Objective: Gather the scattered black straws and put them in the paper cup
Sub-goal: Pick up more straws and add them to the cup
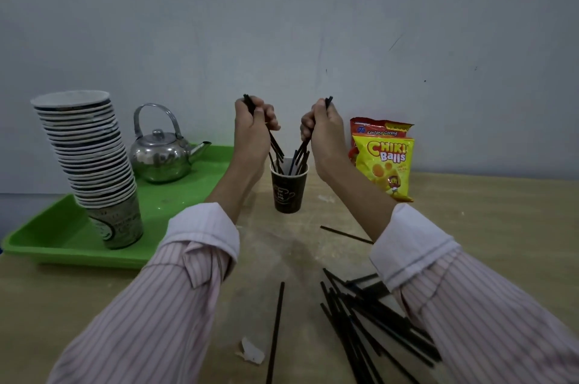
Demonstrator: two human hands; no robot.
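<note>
A dark brown paper cup [288, 191] stands upright on the wooden table, with several black straws sticking out of it. My left hand [252, 126] is above the cup's left side, closed on a few black straws [275, 145] whose lower ends reach into the cup. My right hand [319, 126] is above the cup's right side, closed on another few straws [302, 150] that also dip into the cup. A pile of loose black straws [369, 324] lies near the front right, partly under my right sleeve. Single straws lie at the front centre [277, 330] and behind the pile [344, 235].
A green tray [56, 242] at the left holds a tall leaning stack of paper cups [91, 161] and a metal kettle [163, 155]. Snack bags [385, 158] stand against the wall to the right of the cup. A torn paper scrap [250, 352] lies near the front edge.
</note>
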